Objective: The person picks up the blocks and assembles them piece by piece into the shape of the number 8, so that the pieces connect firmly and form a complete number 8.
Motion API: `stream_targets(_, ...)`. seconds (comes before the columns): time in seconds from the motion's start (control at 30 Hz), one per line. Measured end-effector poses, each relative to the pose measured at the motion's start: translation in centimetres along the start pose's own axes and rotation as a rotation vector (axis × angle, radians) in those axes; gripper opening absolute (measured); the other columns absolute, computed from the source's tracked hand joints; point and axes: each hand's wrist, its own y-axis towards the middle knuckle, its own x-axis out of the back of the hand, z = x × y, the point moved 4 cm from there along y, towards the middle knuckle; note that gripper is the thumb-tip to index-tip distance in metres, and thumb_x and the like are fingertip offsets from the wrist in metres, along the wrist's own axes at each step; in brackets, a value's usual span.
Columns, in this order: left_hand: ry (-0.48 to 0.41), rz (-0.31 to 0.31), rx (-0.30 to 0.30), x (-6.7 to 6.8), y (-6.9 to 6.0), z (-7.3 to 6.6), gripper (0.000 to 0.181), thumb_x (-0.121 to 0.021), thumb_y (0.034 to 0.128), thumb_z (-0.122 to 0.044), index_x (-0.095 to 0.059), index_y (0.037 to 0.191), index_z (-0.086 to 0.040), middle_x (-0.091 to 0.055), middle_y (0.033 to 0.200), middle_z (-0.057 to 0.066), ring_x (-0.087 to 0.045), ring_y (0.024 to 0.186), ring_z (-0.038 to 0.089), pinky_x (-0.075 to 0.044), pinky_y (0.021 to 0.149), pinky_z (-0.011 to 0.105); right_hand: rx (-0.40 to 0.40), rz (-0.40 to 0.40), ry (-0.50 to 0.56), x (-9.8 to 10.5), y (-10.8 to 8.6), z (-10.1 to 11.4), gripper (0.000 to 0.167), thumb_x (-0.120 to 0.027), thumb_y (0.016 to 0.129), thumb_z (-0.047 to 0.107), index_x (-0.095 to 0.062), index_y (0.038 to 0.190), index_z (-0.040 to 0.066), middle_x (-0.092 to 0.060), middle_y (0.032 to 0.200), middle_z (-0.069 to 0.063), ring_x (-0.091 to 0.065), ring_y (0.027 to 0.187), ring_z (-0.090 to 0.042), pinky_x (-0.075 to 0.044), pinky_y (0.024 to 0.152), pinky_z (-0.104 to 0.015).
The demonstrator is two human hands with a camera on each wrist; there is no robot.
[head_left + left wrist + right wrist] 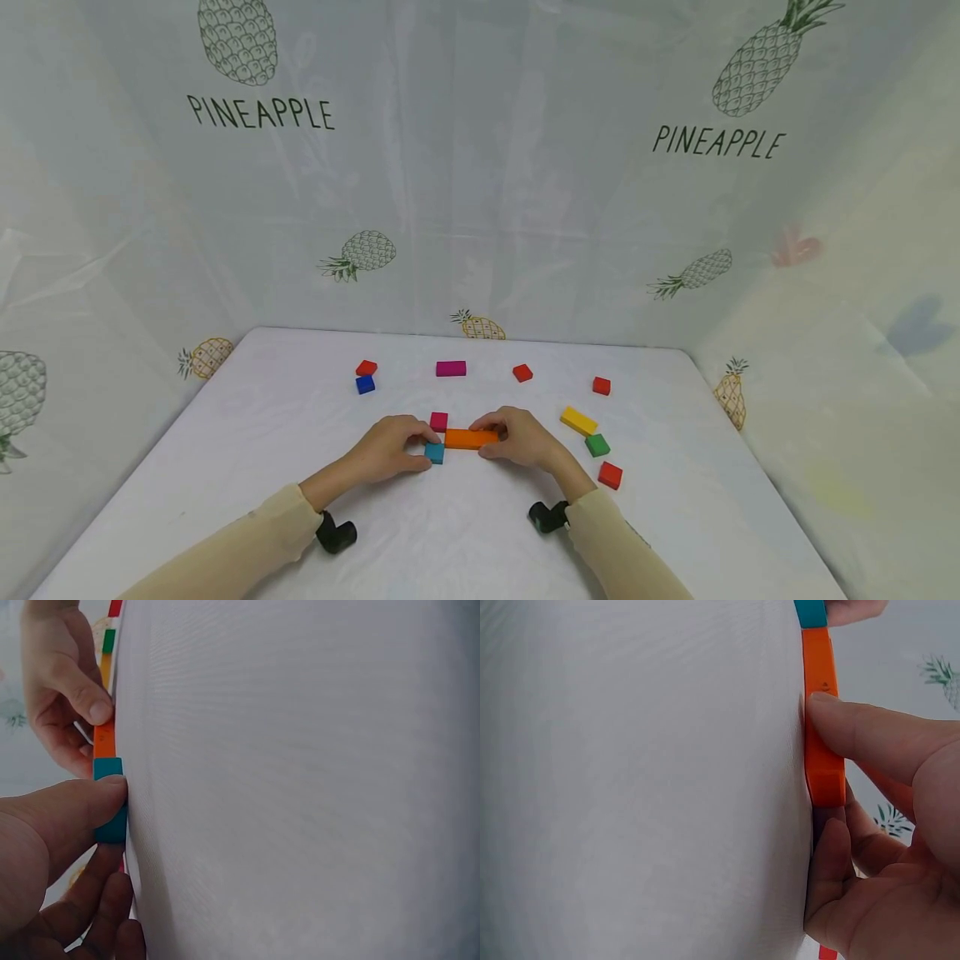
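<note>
My left hand (392, 448) pinches a small teal block (434, 454) between thumb and fingers, low on the white table. In the left wrist view the thumb presses the near face of this teal block (110, 826). To its right, my right hand (527, 439) grips a long orange block (467, 439) near its right end, thumb on the near side. The right wrist view shows the orange block (824, 757) lying end to end against the teal block (810, 613). A pink block (438, 422) sits just behind the two, by my left fingertips.
Farther back lie a magenta block (451, 368), a blue block (365, 384) touching a red one (366, 367), and another red piece (522, 372). At right are a yellow bar (578, 421), a green block (597, 445) and red blocks (611, 475). A pineapple-print sheet (480, 167) hangs behind.
</note>
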Motion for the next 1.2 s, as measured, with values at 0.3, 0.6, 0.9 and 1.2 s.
stream_targets(0.3,-0.029,0.012,0.009,0.0,0.2,0.2,0.025,-0.086,0.0903,-0.022,-0.078,0.114,-0.021,-0.071,0.106,-0.010,-0.062,0.099,0.014,-0.056,0.092,0.040,-0.012,-0.004,-0.002,0.1,0.0,0.0,0.030,-0.082,0.095,0.019,-0.077,0.125,0.022,-0.067,0.111,0.005,-0.056,0.100,-0.018,-0.051,0.087,-0.033)
stream_targets(0.6,-0.039,0.013,0.020,0.0,0.3,0.1,0.025,-0.086,0.0906,-0.021,-0.078,0.114,-0.021,-0.072,0.107,-0.009,-0.062,0.099,0.014,-0.056,0.093,0.042,-0.040,0.009,0.014,0.3,0.0,0.1,0.033,-0.083,0.094,0.023,-0.076,0.126,0.023,-0.066,0.107,0.005,-0.056,0.101,-0.018,-0.051,0.086,-0.033)
stream_targets(0.9,-0.034,0.019,0.014,-0.1,0.2,0.1,0.025,-0.087,0.0901,-0.021,-0.078,0.113,-0.020,-0.072,0.104,-0.010,-0.062,0.097,0.013,-0.056,0.092,0.041,-0.066,0.054,0.086,0.7,0.2,-0.4,0.039,-0.083,0.094,0.029,-0.073,0.130,0.020,-0.067,0.110,0.004,-0.059,0.105,-0.019,-0.053,0.091,-0.033)
stream_targets(1.2,-0.030,0.015,0.006,-0.1,0.2,0.1,0.025,-0.087,0.0903,-0.022,-0.078,0.113,-0.020,-0.071,0.103,-0.011,-0.062,0.098,0.013,-0.055,0.092,0.041,-0.088,0.032,0.069,2.7,0.8,-1.2,0.040,-0.077,0.098,0.033,-0.071,0.136,0.021,-0.069,0.121,0.002,-0.062,0.115,-0.021,-0.055,0.099,-0.042)
